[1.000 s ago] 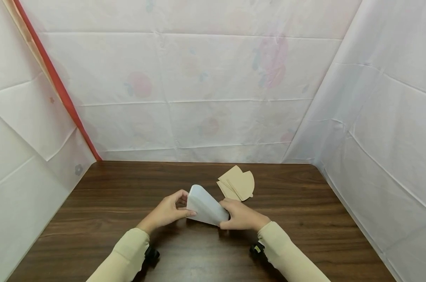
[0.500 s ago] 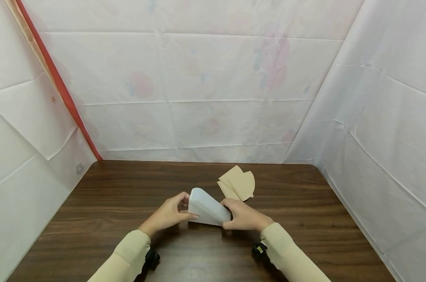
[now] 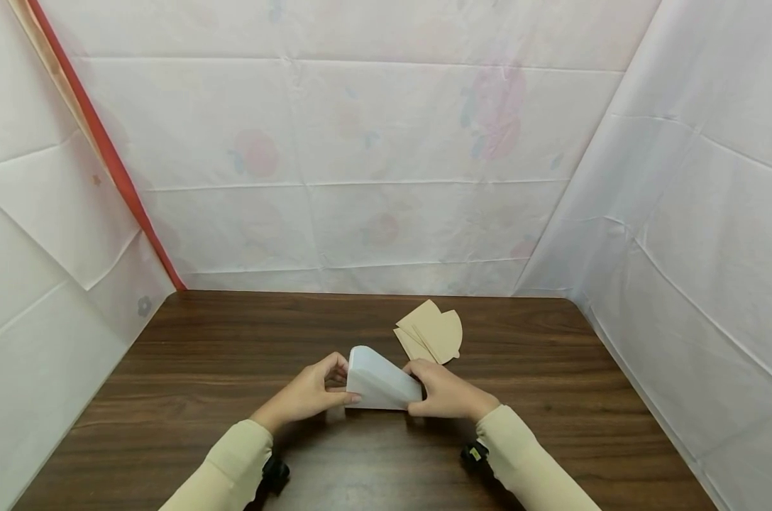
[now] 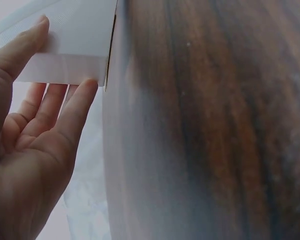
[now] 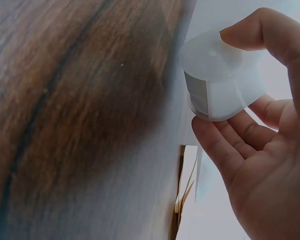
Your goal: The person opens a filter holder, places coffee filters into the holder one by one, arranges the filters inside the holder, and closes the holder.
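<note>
A white, wedge-shaped holder [image 3: 381,383], tall and rounded at its left and low at its right, stands near the middle of the table. My left hand [image 3: 306,390] grips the tall end, thumb on the near face and fingers at the end edge. At the low end my right hand [image 3: 448,392] pinches it between thumb and fingers. The left wrist view shows the thumb on the ribbed white face [image 4: 75,30] and fingertips on the narrow side. In the right wrist view the holder's end [image 5: 215,80] is rounded, with an opening in it.
Several flat beige paper pieces, like cone coffee filters [image 3: 438,333], lie overlapping just behind my right hand. The dark wood table [image 3: 245,319] ends at white patterned sheets [image 3: 386,142] at the back and both sides. A red strip [image 3: 114,170] runs down the left corner.
The white holder has come down and slightly to the right, its lower edge now about level, with both hands moving along. The beige papers stay put.
</note>
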The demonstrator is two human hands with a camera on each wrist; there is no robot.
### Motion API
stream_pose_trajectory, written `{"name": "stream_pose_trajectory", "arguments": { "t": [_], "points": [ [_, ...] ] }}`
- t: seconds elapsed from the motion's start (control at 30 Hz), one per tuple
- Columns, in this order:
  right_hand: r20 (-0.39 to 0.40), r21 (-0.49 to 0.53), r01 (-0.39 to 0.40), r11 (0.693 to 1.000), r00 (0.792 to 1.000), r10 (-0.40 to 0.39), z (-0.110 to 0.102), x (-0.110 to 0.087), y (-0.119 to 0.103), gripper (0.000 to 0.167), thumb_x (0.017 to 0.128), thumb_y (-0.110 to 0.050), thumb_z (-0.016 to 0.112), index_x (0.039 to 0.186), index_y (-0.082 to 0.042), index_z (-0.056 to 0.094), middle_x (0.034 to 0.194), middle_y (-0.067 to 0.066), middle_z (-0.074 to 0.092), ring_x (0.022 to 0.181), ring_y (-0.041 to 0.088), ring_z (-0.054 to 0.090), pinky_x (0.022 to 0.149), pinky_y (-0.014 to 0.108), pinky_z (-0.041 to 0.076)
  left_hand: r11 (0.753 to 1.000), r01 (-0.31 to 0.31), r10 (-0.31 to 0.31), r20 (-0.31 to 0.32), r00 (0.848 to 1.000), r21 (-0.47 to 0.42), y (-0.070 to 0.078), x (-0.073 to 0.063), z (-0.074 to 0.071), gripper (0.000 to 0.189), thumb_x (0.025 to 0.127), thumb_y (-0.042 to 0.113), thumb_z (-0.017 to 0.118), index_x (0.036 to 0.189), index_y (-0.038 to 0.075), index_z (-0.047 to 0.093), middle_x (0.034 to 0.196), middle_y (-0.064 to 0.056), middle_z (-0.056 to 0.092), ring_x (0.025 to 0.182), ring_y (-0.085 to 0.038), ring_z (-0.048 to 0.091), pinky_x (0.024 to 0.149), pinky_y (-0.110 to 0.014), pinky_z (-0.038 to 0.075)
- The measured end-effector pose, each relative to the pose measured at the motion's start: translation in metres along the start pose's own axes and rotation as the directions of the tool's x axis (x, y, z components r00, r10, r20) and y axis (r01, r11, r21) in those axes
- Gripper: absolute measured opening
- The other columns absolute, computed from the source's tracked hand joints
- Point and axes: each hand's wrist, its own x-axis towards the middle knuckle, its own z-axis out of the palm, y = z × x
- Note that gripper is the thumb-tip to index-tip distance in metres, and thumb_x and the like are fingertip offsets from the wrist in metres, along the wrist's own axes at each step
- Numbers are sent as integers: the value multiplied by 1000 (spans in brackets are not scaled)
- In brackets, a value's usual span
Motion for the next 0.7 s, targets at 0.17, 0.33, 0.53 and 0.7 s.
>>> {"name": "stream_pose_trajectory", "arguments": {
  "t": [0.17, 0.33, 0.53, 0.7],
  "points": [
    [0, -2, 0, 1000, 1000, 0, 0, -2, 0, 40, 74, -12, 74, 111, -14, 59, 102, -10, 57, 91, 7, 54, 81, 25, 47, 999, -2, 3, 14, 1000, -32, -1, -1, 2, 41, 86, 20, 82, 108, 6, 51, 109, -7, 66, 105, -26, 64, 87, -29, 54],
    [3, -3, 0, 1000, 1000, 0, 0, -2, 0, 40, 74, -11, 73, 111, -14, 59, 102, -9, 56, 91, 7, 53, 81, 25, 47, 999, -7, 8, 21, 1000, -46, -3, -1, 3, 40, 86, 20, 82, 105, 5, 50, 109, -7, 65, 105, -26, 64, 86, -29, 54],
    [5, -7, 0, 1000, 1000, 1, 0, -3, -2, 39, 74, -11, 74, 110, -14, 59, 100, -10, 56, 89, 7, 53, 79, 24, 47, 999, -17, 19, 25, 1000, -52, -7, -1, 5, 40, 86, 17, 83, 104, 4, 50, 108, -8, 64, 105, -25, 65, 86, -29, 54],
    [-3, -18, 0, 1000, 1000, 0, 1, -4, -2, 39, 74, -12, 75, 110, -14, 59, 99, -10, 57, 88, 7, 54, 78, 24, 47, 998, -26, 28, 27, 999, -59, -6, -2, 5, 39, 87, 16, 81, 105, 4, 49, 107, -8, 65, 102, -25, 66, 84, -30, 55]
  ]
}}
